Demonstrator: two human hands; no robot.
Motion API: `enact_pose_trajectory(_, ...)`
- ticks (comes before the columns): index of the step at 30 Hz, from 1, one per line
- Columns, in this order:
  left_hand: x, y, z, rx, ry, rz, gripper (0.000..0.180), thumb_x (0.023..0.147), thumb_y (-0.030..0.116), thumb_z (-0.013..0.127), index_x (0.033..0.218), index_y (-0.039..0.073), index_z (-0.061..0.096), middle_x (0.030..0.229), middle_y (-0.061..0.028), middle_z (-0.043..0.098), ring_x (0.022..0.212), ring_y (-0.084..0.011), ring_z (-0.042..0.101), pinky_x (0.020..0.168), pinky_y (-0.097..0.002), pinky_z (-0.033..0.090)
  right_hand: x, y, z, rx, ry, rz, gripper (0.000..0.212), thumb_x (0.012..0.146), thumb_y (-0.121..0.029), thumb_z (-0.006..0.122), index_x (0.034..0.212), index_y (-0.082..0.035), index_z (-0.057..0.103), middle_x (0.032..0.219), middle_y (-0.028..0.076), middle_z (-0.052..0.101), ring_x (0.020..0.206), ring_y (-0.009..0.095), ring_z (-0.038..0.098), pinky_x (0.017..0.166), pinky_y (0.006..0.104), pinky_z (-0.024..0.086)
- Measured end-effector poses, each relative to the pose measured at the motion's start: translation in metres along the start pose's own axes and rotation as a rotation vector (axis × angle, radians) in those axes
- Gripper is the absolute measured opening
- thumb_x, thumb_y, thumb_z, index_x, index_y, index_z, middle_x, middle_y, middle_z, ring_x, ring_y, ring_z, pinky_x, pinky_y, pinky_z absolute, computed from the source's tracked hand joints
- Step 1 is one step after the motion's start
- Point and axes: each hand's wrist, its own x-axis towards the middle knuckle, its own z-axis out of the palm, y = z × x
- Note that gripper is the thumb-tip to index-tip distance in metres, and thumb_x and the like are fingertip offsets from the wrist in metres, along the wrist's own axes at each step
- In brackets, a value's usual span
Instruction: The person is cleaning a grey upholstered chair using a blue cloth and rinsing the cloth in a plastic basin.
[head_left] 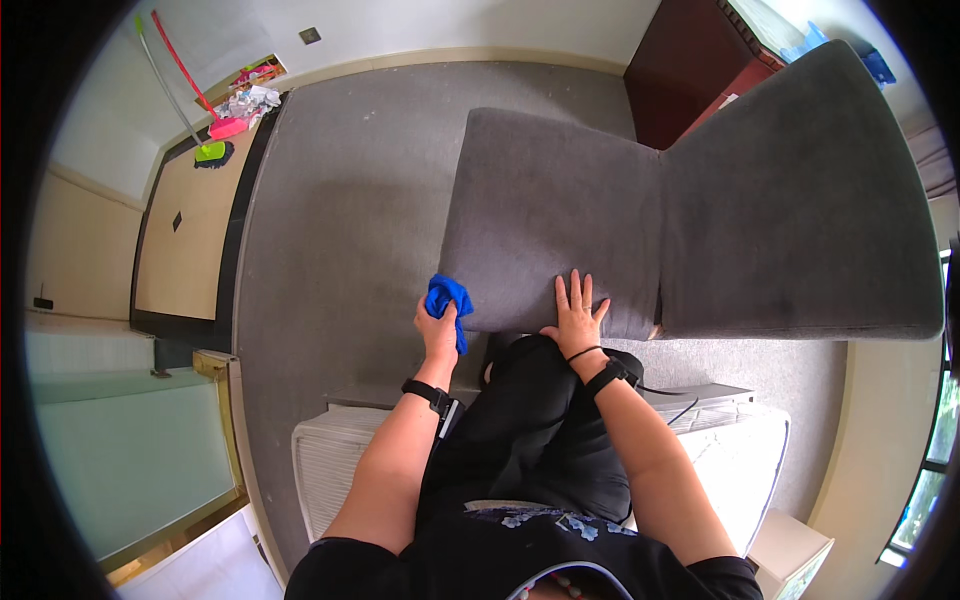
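In front of me stands a dark grey upholstered chair with a broad seat (555, 210) and a tall backrest (795, 215) rising on the right. My left hand (437, 330) is closed around a bright blue cloth (448, 297), held against the seat's near left corner. The cloth is bunched, with a fold hanging below the fingers. My right hand (580, 315) lies flat on the seat near its front edge, fingers spread, holding nothing. Both wrists carry black bands.
A dark red wooden cabinet (690, 75) stands behind the chair. At the far left, a green broom (212, 153) and a red dustpan (228, 127) lean by crumpled paper (250, 102). A white mattress (735, 460) lies behind my legs. Grey carpet (330, 230) covers the floor.
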Motion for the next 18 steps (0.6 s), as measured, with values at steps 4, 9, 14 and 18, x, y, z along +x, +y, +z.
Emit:
enact_pose_trajectory(4,0.043,0.025,0.003,0.063,-0.025,0.09,0.048,0.076,0.009,0.069,0.118,-0.003,0.049,0.113,-0.0163,0.051,0.103,-0.0244,0.053,0.091,-0.0349,0.042,0.022,-0.019,0.003,0.075,0.034,0.035,0.101,0.065,-0.043,0.075,0.143,-0.014,0.018,0.15,0.011,0.01,0.139,0.033,0.006,0.098,0.07,0.016)
enact_pose_trajectory(9,0.076,0.044,0.002,0.175,-0.104,0.082,0.049,0.078,0.012,0.067,0.121,0.0,0.047,0.121,-0.0191,0.046,0.11,-0.0288,0.048,0.096,-0.0381,0.038,0.045,-0.041,0.002,0.08,-0.007,0.107,0.1,0.068,-0.042,0.073,0.144,-0.014,0.014,0.151,0.011,0.006,0.139,0.033,0.002,0.098,0.0704,0.016)
enact_pose_trajectory(14,0.035,0.045,0.019,0.825,0.239,0.482,0.054,0.081,0.015,0.062,0.129,0.007,0.039,0.133,-0.0254,0.032,0.119,-0.041,0.035,0.1,-0.0454,0.032,0.04,-0.04,0.0,0.085,0.012,0.075,0.097,0.069,-0.042,0.072,0.143,-0.013,0.017,0.15,0.012,0.007,0.139,0.034,0.003,0.098,0.0697,0.016)
enact_pose_trajectory(18,-0.014,0.08,0.044,1.139,0.106,0.648,0.051,0.081,0.015,0.058,0.129,0.01,0.042,0.137,-0.0188,0.032,0.128,-0.0411,0.026,0.101,-0.0621,0.02,0.037,-0.033,-0.005,0.116,0.031,0.043,0.088,0.072,-0.04,0.07,0.142,-0.011,0.023,0.15,0.013,0.011,0.139,0.033,0.007,0.099,0.0685,0.017)
